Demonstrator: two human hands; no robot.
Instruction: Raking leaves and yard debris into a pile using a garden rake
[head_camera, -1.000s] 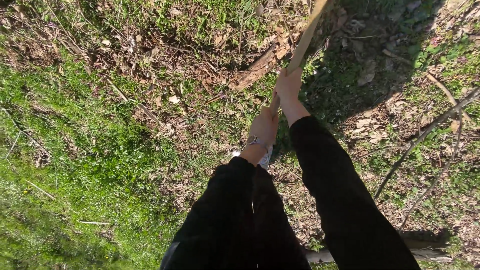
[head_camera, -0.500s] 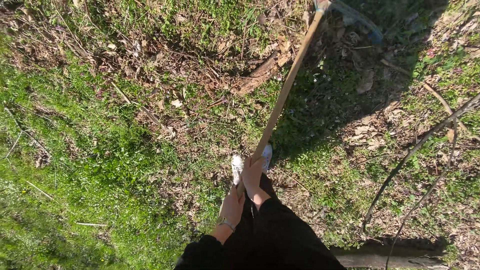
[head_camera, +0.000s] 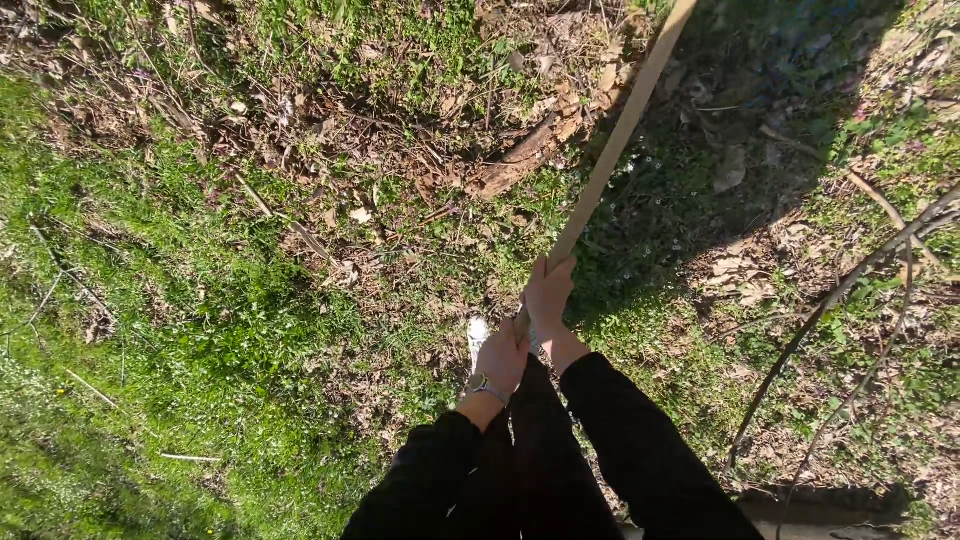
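A long pale wooden handle (head_camera: 625, 125) slants from my hands up to the top edge of the view; its head is out of sight. My right hand (head_camera: 549, 295) is closed around the handle, higher up. My left hand (head_camera: 503, 358), with a watch on the wrist, grips the handle's lower end just below it. Both arms are in black sleeves. A white shoe (head_camera: 478, 335) shows on the ground under my hands.
Grass (head_camera: 200, 330) covers the left; dry leaves and a piece of bark (head_camera: 515, 160) lie at upper centre. Thin bare branches (head_camera: 850, 280) cross the right side. A log or board (head_camera: 820, 500) lies at the bottom right. My shadow darkens the upper right.
My hands have risen and moved away from my body with the handle since half a second ago. The tool's curved head, seen at the top then, has gone out of view.
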